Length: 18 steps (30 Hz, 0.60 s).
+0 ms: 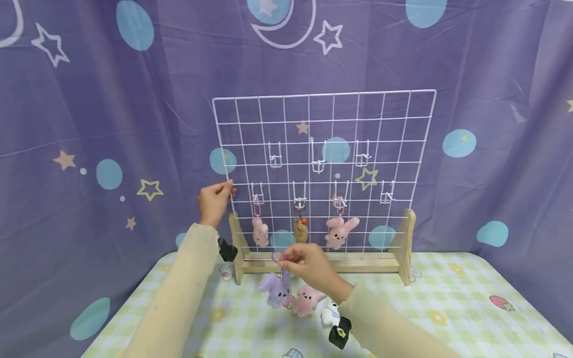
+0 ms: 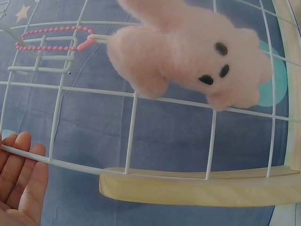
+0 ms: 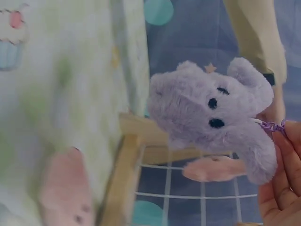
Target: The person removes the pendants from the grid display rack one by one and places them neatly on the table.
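My left hand (image 1: pixel 215 203) grips the left edge wire of a white wire grid rack (image 1: pixel 322 94). In front of the rack, my right hand (image 1: pixel 312 266) pinches the purple ring and chain of a lilac plush bunny keychain (image 1: pixel 277 292). The bunny hangs below the fingers, its face showing in the right wrist view, where its plush body (image 3: pixel 188 108) fills the middle. On the rack's lower hooks hang a pink plush (image 1: pixel 259 232), a small brown plush (image 1: pixel 301 231) with an orange bead, and a pink bunny plush (image 1: pixel 337 233).
Wooden feet (image 1: pixel 406 248) hold the rack on a green checked tablecloth (image 1: pixel 452 298). Bare hooks show in the upper row (image 1: pixel 318 166) and at the lower right (image 1: pixel 387 198). Another pink plush (image 1: pixel 306 302) and a white plush (image 1: pixel 330 315) lie near the right forearm. A purple curtain hangs behind.
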Available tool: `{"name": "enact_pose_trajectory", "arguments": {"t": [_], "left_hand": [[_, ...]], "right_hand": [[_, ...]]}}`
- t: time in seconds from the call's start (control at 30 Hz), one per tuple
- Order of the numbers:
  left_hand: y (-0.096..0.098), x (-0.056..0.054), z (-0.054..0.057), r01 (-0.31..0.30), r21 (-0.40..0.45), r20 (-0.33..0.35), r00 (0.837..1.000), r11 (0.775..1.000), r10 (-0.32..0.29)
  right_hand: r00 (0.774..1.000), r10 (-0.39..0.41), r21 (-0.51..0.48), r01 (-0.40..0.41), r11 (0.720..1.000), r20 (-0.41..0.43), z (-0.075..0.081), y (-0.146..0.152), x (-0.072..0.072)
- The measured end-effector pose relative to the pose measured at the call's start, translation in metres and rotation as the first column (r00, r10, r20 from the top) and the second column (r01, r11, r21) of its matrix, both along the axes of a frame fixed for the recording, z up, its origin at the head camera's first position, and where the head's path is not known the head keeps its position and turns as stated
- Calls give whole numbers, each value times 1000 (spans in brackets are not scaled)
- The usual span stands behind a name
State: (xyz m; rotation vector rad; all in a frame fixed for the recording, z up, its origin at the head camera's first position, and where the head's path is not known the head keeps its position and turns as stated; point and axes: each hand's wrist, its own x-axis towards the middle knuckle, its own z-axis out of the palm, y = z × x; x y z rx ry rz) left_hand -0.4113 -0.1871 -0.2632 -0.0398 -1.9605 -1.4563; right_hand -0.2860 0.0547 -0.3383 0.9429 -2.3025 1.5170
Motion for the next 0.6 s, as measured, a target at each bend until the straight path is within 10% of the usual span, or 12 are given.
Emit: {"name": "enact_pose_trajectory", "arguments": {"t": [0.6], "left_hand": [[-2,0,0,-3,-15,14,1000,1000,4]], "right_hand": [[987,122,-16,-121,993,106,-53,6,46]]}}
